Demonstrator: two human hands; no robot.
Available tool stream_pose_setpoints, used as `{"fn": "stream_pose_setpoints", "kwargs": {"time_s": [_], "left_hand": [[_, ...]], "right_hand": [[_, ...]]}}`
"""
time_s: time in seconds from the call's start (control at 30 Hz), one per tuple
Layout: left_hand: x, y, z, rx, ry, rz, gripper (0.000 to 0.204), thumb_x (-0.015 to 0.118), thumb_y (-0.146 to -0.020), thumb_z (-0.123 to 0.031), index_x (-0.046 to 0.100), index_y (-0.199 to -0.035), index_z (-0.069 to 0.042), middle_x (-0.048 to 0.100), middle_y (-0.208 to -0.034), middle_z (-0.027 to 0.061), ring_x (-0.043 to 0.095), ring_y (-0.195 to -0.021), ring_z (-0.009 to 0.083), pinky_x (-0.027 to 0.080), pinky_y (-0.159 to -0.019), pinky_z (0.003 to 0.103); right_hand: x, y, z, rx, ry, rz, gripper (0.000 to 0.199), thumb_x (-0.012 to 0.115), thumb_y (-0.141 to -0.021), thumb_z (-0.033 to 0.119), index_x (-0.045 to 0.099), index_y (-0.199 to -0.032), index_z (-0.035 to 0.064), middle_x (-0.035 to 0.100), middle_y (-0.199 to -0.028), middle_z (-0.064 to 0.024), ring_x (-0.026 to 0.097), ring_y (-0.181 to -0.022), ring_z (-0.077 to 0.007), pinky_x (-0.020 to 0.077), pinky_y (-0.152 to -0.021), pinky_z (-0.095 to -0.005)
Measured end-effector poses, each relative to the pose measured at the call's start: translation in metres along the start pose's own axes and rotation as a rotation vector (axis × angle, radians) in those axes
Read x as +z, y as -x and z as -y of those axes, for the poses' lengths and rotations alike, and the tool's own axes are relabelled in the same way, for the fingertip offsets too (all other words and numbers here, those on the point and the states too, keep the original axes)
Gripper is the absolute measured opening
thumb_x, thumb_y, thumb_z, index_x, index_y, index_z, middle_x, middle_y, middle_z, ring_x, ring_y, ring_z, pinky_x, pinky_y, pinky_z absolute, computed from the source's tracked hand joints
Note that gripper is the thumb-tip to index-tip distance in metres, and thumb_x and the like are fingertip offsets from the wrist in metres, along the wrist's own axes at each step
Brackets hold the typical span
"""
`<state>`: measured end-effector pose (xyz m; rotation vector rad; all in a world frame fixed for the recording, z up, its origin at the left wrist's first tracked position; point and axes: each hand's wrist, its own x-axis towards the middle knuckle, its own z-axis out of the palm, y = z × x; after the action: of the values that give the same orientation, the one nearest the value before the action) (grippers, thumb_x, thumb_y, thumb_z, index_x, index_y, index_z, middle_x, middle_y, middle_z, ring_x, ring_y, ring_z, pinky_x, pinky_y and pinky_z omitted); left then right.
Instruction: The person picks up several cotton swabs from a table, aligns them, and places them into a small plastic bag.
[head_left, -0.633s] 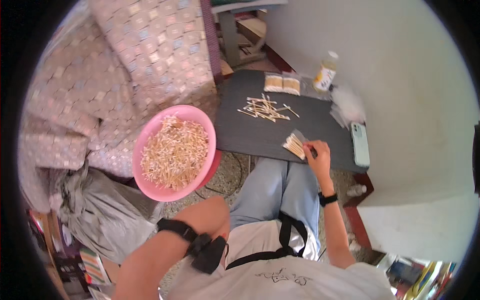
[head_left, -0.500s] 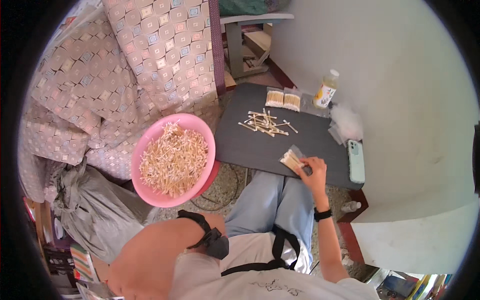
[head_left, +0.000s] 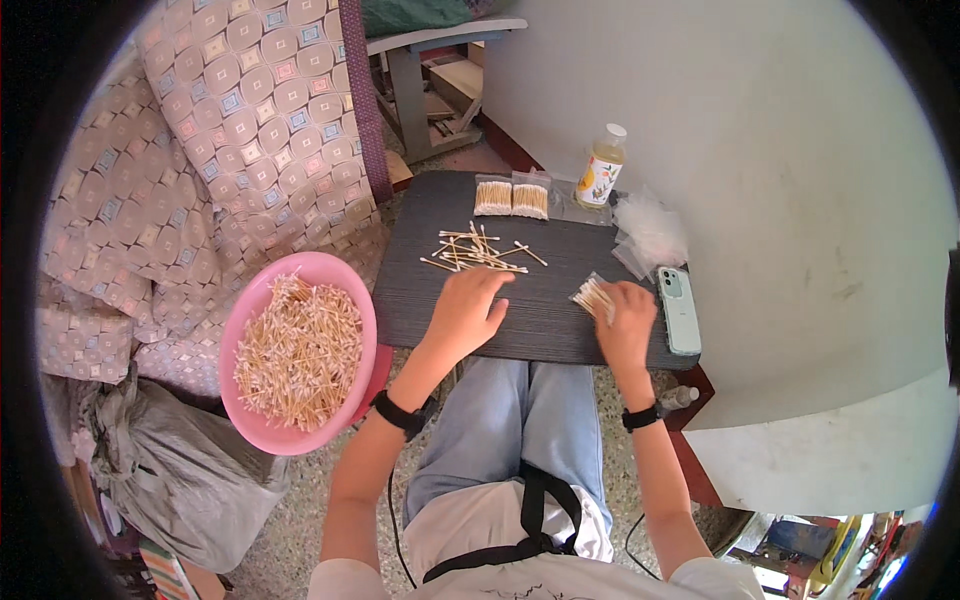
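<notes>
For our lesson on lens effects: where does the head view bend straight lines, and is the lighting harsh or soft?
Head view: fisheye bends the dark table edges and wall line toward the black rim; daylight is soft and even, with only faint shadows under the left hand and right hand.

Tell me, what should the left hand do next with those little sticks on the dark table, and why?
Probably close the left hand on a few loose swabs. It rests open right beside that scattered pile, while the right hand holds a small clear bag of swabs at the table edge.

Two filled packets (head_left: 511,198), one bottle (head_left: 601,168), one phone (head_left: 679,309), one pink basin (head_left: 250,320), one dark table (head_left: 540,320).
</notes>
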<state>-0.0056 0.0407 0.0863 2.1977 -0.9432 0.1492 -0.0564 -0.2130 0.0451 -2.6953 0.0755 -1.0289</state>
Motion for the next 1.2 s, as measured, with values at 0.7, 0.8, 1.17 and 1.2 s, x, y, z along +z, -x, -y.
{"fn": "stream_pose_setpoints", "kwargs": {"time_s": [0.7, 0.8, 1.17, 1.2], "left_hand": [[0.076, 0.001, 0.078, -0.192, -0.431, -0.372, 0.052, 0.049, -0.088, -0.008, 0.036, -0.136, 0.004, 0.037, -0.141, 0.0223, 0.031, -0.135, 0.0355, 0.022, -0.112, 0.048], [0.077, -0.003, 0.074, -0.179, -0.464, -0.327, 0.049, 0.048, -0.089, -0.009, 0.038, -0.135, 0.003, 0.039, -0.141, 0.021, 0.032, -0.135, 0.0342, 0.023, -0.112, 0.047], [0.071, 0.001, 0.07, -0.162, -0.481, -0.204, 0.039, 0.042, -0.097, -0.023, 0.048, -0.132, -0.009, 0.041, -0.143, 0.0125, 0.035, -0.134, 0.0287, 0.022, -0.111, 0.047], [0.07, 0.002, 0.07, -0.162, -0.48, -0.202, 0.039, 0.042, -0.097, -0.023, 0.048, -0.132, -0.009, 0.041, -0.143, 0.0125, 0.035, -0.134, 0.0287, 0.022, -0.111, 0.047]], "right_hand": [[0.116, -0.056, 0.111, -0.325, -0.036, 0.561, 0.02, 0.054, -0.083, 0.011, 0.066, -0.098, 0.008, 0.068, -0.089, -0.0126, 0.068, -0.078, -0.0301, 0.0557, -0.066, -0.0416], [0.109, -0.052, 0.085, -0.388, -0.077, 0.468, 0.011, 0.057, -0.078, 0.006, 0.067, -0.082, 0.0029, 0.067, -0.079, -0.0164, 0.068, -0.077, -0.0314, 0.0561, -0.068, -0.0394], [0.046, -0.016, 0.042, -0.323, -0.379, 0.565, 0.022, 0.056, -0.078, -0.002, 0.064, -0.097, 0.0072, 0.062, -0.103, -0.0166, 0.064, -0.093, -0.032, 0.0528, -0.079, -0.0418], [0.042, -0.013, 0.044, -0.321, -0.38, 0.567, 0.022, 0.056, -0.078, -0.002, 0.064, -0.097, 0.0072, 0.062, -0.103, -0.0166, 0.064, -0.093, -0.032, 0.0528, -0.079, -0.0418]]}}
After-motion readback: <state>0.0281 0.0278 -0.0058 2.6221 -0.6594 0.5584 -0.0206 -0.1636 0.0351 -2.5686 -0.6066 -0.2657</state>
